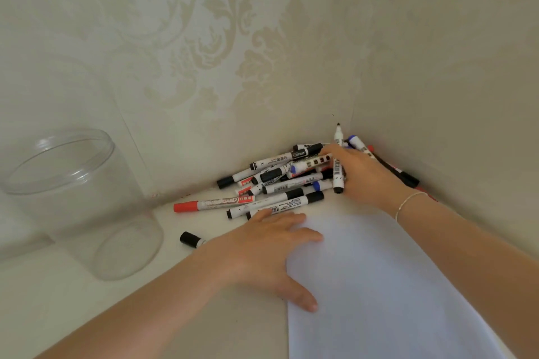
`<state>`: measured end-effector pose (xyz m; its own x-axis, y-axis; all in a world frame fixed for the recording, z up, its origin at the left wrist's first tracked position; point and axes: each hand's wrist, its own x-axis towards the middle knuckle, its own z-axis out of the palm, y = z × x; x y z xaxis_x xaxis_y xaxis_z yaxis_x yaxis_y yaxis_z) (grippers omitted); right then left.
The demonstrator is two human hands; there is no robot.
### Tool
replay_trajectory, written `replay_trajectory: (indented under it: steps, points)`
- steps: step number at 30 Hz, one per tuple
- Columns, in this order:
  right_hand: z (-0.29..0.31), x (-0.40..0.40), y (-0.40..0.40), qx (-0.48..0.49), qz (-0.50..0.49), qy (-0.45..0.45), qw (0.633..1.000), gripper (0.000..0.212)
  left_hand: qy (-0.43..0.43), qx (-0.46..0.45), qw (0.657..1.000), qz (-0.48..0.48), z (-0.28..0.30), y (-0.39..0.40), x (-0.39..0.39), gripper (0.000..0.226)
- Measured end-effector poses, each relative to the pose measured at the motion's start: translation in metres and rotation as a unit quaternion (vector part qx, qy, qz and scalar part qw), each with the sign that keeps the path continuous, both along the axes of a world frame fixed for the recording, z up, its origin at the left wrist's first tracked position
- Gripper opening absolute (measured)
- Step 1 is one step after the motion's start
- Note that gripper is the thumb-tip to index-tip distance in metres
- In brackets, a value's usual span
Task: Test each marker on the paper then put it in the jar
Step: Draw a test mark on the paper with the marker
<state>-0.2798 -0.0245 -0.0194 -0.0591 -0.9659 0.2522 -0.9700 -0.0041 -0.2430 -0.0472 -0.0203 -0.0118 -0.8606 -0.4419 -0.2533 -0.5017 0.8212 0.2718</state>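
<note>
- Clear jar (75,198) stands at nine o'clock, well apart from the pile; a long carry could drop a marker short of its mouth.
- Left hand (271,245), fingers flat and spread, presses the paper (379,285) near its top-left corner; easing off could let the sheet slide.
- Marker pile (285,181) lies at twelve o'clock, in the corner; it could scatter if disturbed.
- Right hand (361,172) grips an uncapped marker (337,160), tip up; it may smear skin.

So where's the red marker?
In the head view, the red-capped marker lies flat on the table at the left edge of the marker pile, between the clear jar and the paper.
</note>
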Motion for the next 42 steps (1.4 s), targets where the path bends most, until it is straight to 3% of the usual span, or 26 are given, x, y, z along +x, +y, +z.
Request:
replay_trajectory:
  steps: [3,7,9,13,16,19,21,22,25,26,35,42]
  points:
    - [-0.001,0.000,0.000,-0.059,-0.015,-0.119,0.991,0.045,0.009,-0.021,1.000,0.004,-0.001,0.003,0.001,0.106]
    - [0.003,0.015,0.011,-0.110,-0.031,-0.314,0.943,0.017,0.024,-0.041,0.999,0.008,-0.005,0.007,-0.002,0.110]
    - [0.007,0.026,0.018,-0.140,-0.030,-0.426,0.893,0.010,0.032,-0.045,0.998,0.006,-0.005,0.010,-0.003,0.108]
    - [0.015,0.046,0.029,-0.113,-0.074,-0.631,0.764,0.039,0.033,-0.057,0.998,0.016,-0.006,0.010,-0.003,0.099]
    - [0.007,0.064,0.032,-0.068,-0.084,-0.725,0.680,0.045,0.019,-0.078,0.997,0.010,-0.009,0.007,-0.001,0.096]
    - [-0.009,0.077,0.031,-0.081,-0.082,-0.773,0.623,0.029,0.007,-0.088,0.996,-0.002,-0.006,0.001,0.001,0.095]
    - [-0.017,0.077,0.032,-0.099,-0.073,-0.774,0.621,0.011,0.005,-0.097,0.995,-0.017,-0.003,-0.004,0.002,0.093]
    - [-0.021,0.075,0.033,-0.103,-0.069,-0.761,0.637,0.003,0.008,-0.100,0.995,-0.022,-0.002,-0.007,0.002,0.091]
    - [-0.025,0.066,0.036,-0.107,-0.081,-0.647,0.751,0.014,0.015,-0.113,0.993,-0.024,-0.003,-0.011,0.003,0.090]
    - [-0.026,0.065,0.036,-0.108,-0.085,-0.626,0.767,0.017,0.015,-0.120,0.992,-0.025,-0.004,-0.010,0.003,0.090]
    - [-0.023,0.068,0.034,-0.087,-0.055,-0.581,0.808,0.020,-0.001,-0.150,0.988,-0.037,-0.004,-0.015,0.000,0.088]
    - [-0.023,0.070,0.029,-0.065,-0.113,-0.577,0.806,0.015,-0.012,-0.164,0.986,-0.042,-0.007,-0.016,0.000,0.091]
